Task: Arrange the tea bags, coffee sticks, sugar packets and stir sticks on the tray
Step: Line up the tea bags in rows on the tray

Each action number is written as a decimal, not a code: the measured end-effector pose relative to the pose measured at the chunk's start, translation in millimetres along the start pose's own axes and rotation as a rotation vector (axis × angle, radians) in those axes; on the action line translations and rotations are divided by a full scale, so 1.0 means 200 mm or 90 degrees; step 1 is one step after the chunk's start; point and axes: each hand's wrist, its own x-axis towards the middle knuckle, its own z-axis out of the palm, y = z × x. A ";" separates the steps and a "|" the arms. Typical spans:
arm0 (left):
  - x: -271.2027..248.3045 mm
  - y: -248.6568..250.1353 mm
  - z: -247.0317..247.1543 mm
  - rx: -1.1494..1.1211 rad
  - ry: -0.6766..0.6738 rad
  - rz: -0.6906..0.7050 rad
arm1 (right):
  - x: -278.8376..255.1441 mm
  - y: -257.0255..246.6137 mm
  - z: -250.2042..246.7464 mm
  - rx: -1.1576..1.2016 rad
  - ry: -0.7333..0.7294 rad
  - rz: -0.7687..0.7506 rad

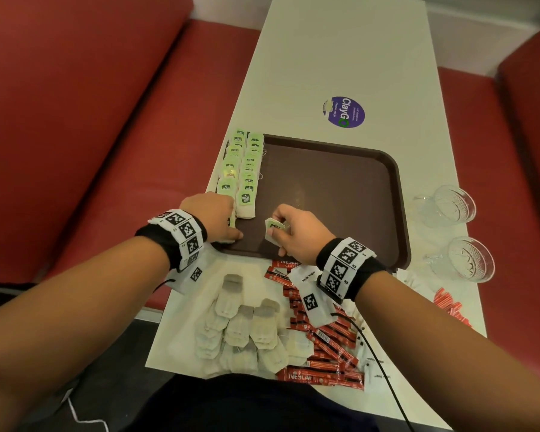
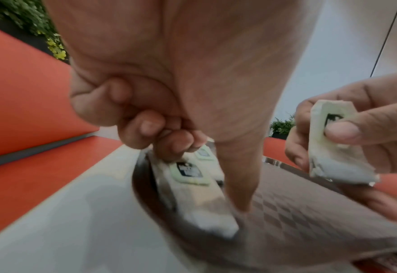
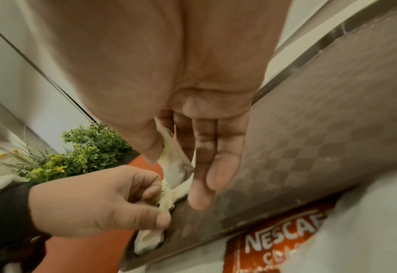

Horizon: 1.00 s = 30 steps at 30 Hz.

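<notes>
From the head view, a brown tray sits on the white tabletop, with 2 rows of green-labelled tea bags laid along its left edge. Loose tea bags and red coffee sticks are heaped on the tabletop near the tray's front rim, and 2 glass cups stand to the tray's right. The left hand reaches to the near end of the rows, fingers curled down onto the nearest bag. The right hand hovers over the tray's near left part, its grip pinching a single tea bag. The left wrist view shows the left hand's fingers curled onto the near tea bag at the tray's corner, the thumb pointing down beside it; the right hand holds its tea bag between thumb and fingers above the tray. In the right wrist view, the right hand's fingers stretch down over the tray, the bag pinched against the thumb, and the left hand clasps a bag at the tray's edge.
</notes>
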 end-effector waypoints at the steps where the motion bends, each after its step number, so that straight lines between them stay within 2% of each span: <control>1: -0.01 -0.01 -0.01 -0.044 0.014 0.024 | 0.01 0.00 0.01 0.003 0.002 0.001; 5: -0.07 0.01 -0.07 -0.359 0.046 0.203 | 0.03 -0.02 0.03 0.003 0.026 -0.010; 7: -0.10 0.03 -0.10 -0.359 0.065 0.268 | 0.04 -0.04 0.04 -0.003 0.034 -0.029; 10: -0.11 0.05 -0.10 -0.323 0.119 0.296 | 0.05 -0.05 0.05 -0.030 0.064 -0.048; 15: -0.07 0.01 -0.09 -0.404 0.150 0.204 | 0.04 -0.02 0.06 -0.077 0.046 -0.016; 20: 0.02 -0.02 -0.04 -0.331 0.021 0.109 | 0.00 0.07 0.04 -0.203 -0.064 0.067; 25: 0.14 -0.02 -0.04 -0.300 0.098 0.036 | -0.04 0.09 0.02 -0.254 -0.125 0.116; 28: 0.18 -0.03 -0.05 -0.249 0.113 0.005 | -0.05 0.09 0.02 -0.261 -0.122 0.118; 30: 0.19 -0.01 -0.05 -0.206 0.142 0.015 | -0.05 0.09 0.02 -0.262 -0.120 0.122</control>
